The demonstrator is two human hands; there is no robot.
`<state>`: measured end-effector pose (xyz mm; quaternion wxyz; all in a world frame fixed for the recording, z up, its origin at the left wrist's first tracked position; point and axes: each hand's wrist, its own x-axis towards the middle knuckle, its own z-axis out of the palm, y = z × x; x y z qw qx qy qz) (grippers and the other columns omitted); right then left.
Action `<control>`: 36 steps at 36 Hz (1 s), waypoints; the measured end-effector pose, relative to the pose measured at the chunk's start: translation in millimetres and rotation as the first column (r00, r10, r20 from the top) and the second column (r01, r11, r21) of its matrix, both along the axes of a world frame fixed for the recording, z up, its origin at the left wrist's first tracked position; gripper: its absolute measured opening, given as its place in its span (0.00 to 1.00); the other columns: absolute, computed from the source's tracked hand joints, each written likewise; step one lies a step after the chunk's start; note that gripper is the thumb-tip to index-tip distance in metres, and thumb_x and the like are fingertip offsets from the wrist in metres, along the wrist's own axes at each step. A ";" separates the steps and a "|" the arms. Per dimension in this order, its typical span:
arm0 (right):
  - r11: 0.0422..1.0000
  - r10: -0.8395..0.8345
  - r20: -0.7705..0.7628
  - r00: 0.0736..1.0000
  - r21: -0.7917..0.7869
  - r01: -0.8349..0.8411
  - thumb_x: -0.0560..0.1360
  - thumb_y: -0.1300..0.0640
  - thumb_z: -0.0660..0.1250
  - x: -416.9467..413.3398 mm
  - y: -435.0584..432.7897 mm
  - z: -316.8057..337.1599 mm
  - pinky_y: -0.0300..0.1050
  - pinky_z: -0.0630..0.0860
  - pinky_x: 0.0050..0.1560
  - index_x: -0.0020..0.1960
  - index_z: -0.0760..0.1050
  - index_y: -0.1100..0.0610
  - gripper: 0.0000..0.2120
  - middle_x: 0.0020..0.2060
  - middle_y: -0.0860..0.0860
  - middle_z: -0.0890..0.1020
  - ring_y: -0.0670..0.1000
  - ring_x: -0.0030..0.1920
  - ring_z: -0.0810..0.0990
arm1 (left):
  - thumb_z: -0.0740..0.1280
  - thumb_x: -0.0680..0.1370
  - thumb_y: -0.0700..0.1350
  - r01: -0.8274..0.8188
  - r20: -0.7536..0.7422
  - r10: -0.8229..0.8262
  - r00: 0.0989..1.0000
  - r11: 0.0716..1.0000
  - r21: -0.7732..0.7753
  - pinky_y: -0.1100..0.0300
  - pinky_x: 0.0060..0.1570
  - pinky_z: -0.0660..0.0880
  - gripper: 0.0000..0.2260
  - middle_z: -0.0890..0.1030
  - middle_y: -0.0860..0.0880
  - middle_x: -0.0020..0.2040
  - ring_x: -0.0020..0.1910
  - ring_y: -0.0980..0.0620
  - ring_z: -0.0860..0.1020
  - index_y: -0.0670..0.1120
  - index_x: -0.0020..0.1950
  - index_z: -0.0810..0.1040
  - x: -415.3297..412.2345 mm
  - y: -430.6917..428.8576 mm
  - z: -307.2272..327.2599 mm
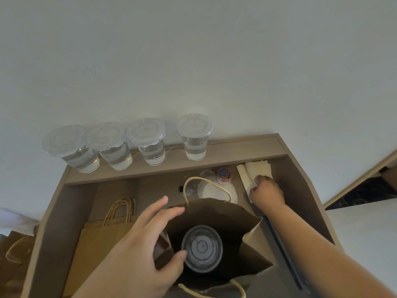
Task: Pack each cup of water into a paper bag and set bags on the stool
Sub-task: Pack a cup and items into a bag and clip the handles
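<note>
One lidded cup [202,248] seated in open paper bag [247,224]; four cups [150,145] waiting along far edge. Left grip [146,239] spread above bag, right grip [267,191] pinching napkin [255,168].

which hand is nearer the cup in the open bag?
Left. The left hand hovers at the open bag, thumb beside the cup; right hand grips the napkins beyond it.

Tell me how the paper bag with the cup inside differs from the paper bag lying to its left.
The open bag stands upright with its mouth spread wide; the flat bag lies folded on the desk. The open bag holds a lidded cup; the flat bag looks empty. The open bag's handles arch apart at opposite rims; the flat bag's handles lie together. Both are brown paper with twisted cord handles.
</note>
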<state>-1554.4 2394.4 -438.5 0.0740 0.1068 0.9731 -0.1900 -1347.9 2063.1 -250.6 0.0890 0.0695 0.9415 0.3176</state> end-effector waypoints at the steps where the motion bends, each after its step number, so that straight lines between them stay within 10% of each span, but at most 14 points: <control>1: 1.000 -0.004 -0.012 1.000 0.008 0.004 0.80 0.57 0.63 0.6 -0.5 -2.3 0.54 0.82 0.56 0.65 0.77 0.56 0.14 0.60 0.56 0.80 0.58 0.56 0.80 | 0.60 0.65 0.74 0.002 0.006 -0.002 1.000 1.000 -0.002 0.64 0.64 0.77 0.33 0.47 0.78 0.77 0.69 0.71 0.68 0.82 0.70 0.55 0.5 0.4 -0.2; 9: 0.979 -0.151 -0.202 0.968 -0.165 0.119 0.85 0.56 0.61 18.9 0.3 -6.8 0.53 0.80 0.66 0.73 0.77 0.55 0.17 0.70 0.54 0.78 0.56 0.67 0.79 | 0.60 0.64 0.75 0.000 0.051 0.001 0.999 1.000 -0.015 0.65 0.64 0.76 0.35 0.45 0.78 0.77 0.68 0.71 0.69 0.82 0.71 0.53 7.5 -0.1 0.3; 14: 0.932 -0.176 -0.191 0.966 -0.349 0.101 0.87 0.47 0.61 60.4 -1.1 18.6 0.33 0.75 0.41 0.66 0.79 0.46 0.12 0.53 0.44 0.83 0.42 0.46 0.81 | 0.62 0.64 0.76 -0.007 0.115 0.009 0.993 1.000 -0.021 0.63 0.65 0.74 0.38 0.43 0.79 0.76 0.69 0.63 0.72 0.83 0.71 0.50 8.8 -3.8 3.2; 21: 0.811 -0.220 -0.301 0.928 -0.585 0.003 0.83 0.39 0.63 123.8 -5.5 134.1 0.40 0.76 0.37 0.51 0.78 0.27 0.07 0.48 0.31 0.81 0.45 0.46 0.82 | 0.66 0.65 0.76 0.005 0.190 -0.010 0.982 1.000 0.024 0.68 0.58 0.71 0.39 0.45 0.81 0.75 0.57 0.77 0.73 0.82 0.72 0.50 5.0 -10.0 1.0; 23: 0.584 -0.282 -0.349 0.894 -0.802 -0.128 0.81 0.34 0.66 140.4 -8.9 182.3 0.50 0.84 0.38 0.55 0.82 0.30 0.08 0.51 0.33 0.84 0.45 0.50 0.85 | 0.66 0.64 0.76 0.016 0.195 -0.021 0.981 0.999 0.027 0.67 0.55 0.74 0.40 0.47 0.81 0.73 0.54 0.77 0.74 0.82 0.72 0.50 4.5 -9.3 1.7; 25: 0.140 -0.160 -0.385 0.909 -0.920 -0.366 0.82 0.39 0.69 148.7 -8.4 214.9 0.55 0.86 0.54 0.65 0.84 0.46 0.16 0.59 0.47 0.86 0.51 0.61 0.85 | 0.66 0.64 0.75 0.036 0.180 -0.041 0.983 0.999 0.033 0.67 0.56 0.73 0.39 0.49 0.79 0.74 0.55 0.78 0.73 0.82 0.72 0.51 5.2 -7.9 2.2; 28: -0.303 0.195 -0.258 0.946 -0.933 -0.192 0.81 0.47 0.73 157.8 -32.4 242.7 0.64 0.79 0.64 0.72 0.77 0.62 0.25 0.67 0.64 0.79 0.66 0.67 0.79 | 0.68 0.68 0.71 0.041 0.140 -0.048 0.989 0.998 0.056 0.66 0.59 0.72 0.37 0.56 0.77 0.75 0.57 0.74 0.75 0.79 0.73 0.55 4.9 -6.8 0.6; 30: -0.093 0.379 -0.115 0.918 -0.992 -0.086 0.78 0.45 0.75 164.2 -57.5 247.8 0.55 0.79 0.52 0.59 0.83 0.59 0.19 0.53 0.62 0.82 0.60 0.54 0.82 | 0.71 0.71 0.66 0.044 0.146 -0.057 0.988 0.995 0.091 0.60 0.65 0.75 0.35 0.63 0.73 0.73 0.63 0.68 0.75 0.74 0.75 0.60 2.5 -7.5 -2.3; 33: 0.657 0.570 0.057 0.819 -0.630 -0.414 0.85 0.40 0.61 167.6 -88.7 239.1 0.43 0.74 0.42 0.47 0.77 0.52 0.17 0.37 0.47 0.78 0.46 0.37 0.76 | 0.74 0.72 0.63 0.086 0.138 -0.098 0.986 0.992 0.095 0.58 0.73 0.71 0.38 0.59 0.73 0.76 0.75 0.64 0.67 0.75 0.76 0.57 1.2 -8.9 -3.1; 36: 0.834 0.534 0.098 0.840 -0.220 -0.505 0.88 0.45 0.55 162.7 -98.8 229.2 0.35 0.74 0.36 0.44 0.73 0.47 0.16 0.38 0.44 0.80 0.43 0.36 0.78 | 0.70 0.68 0.68 0.071 0.169 -0.084 0.982 0.994 0.079 0.68 0.63 0.73 0.40 0.53 0.76 0.76 0.65 0.70 0.73 0.82 0.72 0.49 5.8 -11.6 0.0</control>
